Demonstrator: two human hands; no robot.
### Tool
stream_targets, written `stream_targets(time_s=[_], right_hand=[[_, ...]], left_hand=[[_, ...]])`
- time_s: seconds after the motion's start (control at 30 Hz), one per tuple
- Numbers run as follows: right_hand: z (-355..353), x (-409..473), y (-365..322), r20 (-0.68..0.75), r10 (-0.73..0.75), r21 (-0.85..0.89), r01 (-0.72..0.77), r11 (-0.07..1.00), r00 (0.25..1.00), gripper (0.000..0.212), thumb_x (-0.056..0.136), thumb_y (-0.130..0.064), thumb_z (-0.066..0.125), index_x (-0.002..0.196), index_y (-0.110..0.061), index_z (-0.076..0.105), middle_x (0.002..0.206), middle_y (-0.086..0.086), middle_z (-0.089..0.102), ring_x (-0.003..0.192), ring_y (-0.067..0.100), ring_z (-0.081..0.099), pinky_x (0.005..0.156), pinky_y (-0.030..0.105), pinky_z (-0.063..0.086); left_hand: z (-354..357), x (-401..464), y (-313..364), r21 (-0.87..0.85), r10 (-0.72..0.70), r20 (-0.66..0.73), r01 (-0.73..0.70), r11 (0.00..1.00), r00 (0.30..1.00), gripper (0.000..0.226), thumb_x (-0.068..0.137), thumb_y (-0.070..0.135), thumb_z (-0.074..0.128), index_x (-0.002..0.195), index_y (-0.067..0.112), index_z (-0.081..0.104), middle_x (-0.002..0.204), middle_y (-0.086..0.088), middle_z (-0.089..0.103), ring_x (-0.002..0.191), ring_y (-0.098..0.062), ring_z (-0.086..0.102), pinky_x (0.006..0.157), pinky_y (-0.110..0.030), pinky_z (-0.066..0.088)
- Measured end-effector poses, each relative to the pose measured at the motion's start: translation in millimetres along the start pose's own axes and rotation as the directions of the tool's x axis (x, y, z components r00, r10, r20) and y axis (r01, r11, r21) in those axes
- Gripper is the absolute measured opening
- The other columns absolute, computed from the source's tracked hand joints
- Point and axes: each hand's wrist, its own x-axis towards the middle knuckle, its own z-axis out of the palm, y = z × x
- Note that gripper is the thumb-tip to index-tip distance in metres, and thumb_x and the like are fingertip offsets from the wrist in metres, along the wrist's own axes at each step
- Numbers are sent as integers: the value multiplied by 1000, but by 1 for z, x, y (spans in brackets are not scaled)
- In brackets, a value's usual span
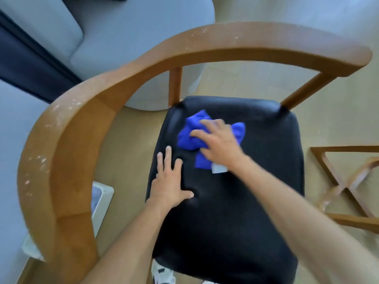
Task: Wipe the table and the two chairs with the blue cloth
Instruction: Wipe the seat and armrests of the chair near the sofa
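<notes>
A wooden chair with a curved back rail point(67, 140) and a black padded seat point(235, 212) fills the view from above. The blue cloth point(188, 136), bunched up with a white tag at its near edge, lies on the far left part of the seat. My right hand point(219, 142) presses down on the cloth with fingers spread over it. My left hand point(172, 181) rests flat on the seat's left side, fingers straight, just short of the cloth.
A grey sofa point(127, 42) stands beyond the chair at the upper left. A wooden cross-braced frame point(346, 187) sits on the floor to the right. A white box-like object point(100, 199) lies on the floor under the chair's left rail.
</notes>
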Motion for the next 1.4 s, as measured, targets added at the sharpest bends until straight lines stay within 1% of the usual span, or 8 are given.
stream_targets(time_s=[0.1,0.2,0.37,0.5,0.67,0.9,1.07,1.4], right_hand=[[-20,-24,36,12,474,-24,-473,881,881,45,78,-21,53,123,-26,59,137,10,48,106,40,47,77,47,46],[-10,-10,-22,59,680,7,-681,732,731,48,82,-19,58,129,-23,53,141,11,41,111,40,42,83,48,42],[32,-39,-186,168,-26,-7,27,1000,985,32,62,-30,63,94,-27,65,101,3,62,87,31,47,62,37,37],[25,-117,-217,473,-563,161,561,812,678,31,63,-40,67,94,-38,66,109,-8,60,97,22,52,74,34,32],[-4,-124,-135,435,-647,221,623,750,626,54,56,-26,75,108,-36,60,128,-4,52,104,25,51,73,34,45],[-58,-173,-80,567,-52,77,10,997,822,51,66,-14,63,108,-38,47,129,-8,38,105,28,48,66,37,44],[-103,-159,-123,554,385,212,-573,792,738,43,83,-14,56,121,-33,54,131,-6,43,112,22,36,92,38,40],[-197,-151,-313,129,677,385,-666,639,724,47,74,-33,62,121,-29,59,125,2,51,99,27,48,79,38,46]], left_hand=[[-16,5,-16,-290,34,-33,-42,956,999,54,83,35,67,129,20,43,158,6,7,147,-18,3,104,-38,35],[-59,15,-14,-681,-222,-81,108,724,972,32,98,32,38,109,8,56,114,-5,55,118,-29,49,87,-32,36],[-87,9,-13,-582,-268,-280,59,811,922,40,100,29,27,112,5,57,122,-18,56,115,-34,47,95,-37,34],[-79,-13,-8,-563,-230,-250,52,825,941,38,98,32,28,116,12,55,124,-10,52,115,-29,46,97,-39,38],[-83,-24,-7,-560,-208,-254,32,828,945,38,98,32,31,125,13,51,129,-10,50,120,-28,43,100,-41,37],[-94,-69,-1,-483,-115,-221,-6,876,969,37,99,25,30,130,13,47,134,-8,46,124,-25,40,99,-37,36],[-95,-115,2,-399,-7,-164,-60,915,986,38,99,22,31,131,10,46,135,-12,45,126,-27,38,105,-40,33],[-133,-194,-28,-474,17,-398,-222,852,917,31,98,23,34,83,7,56,90,-11,59,89,-29,53,80,-37,40]])
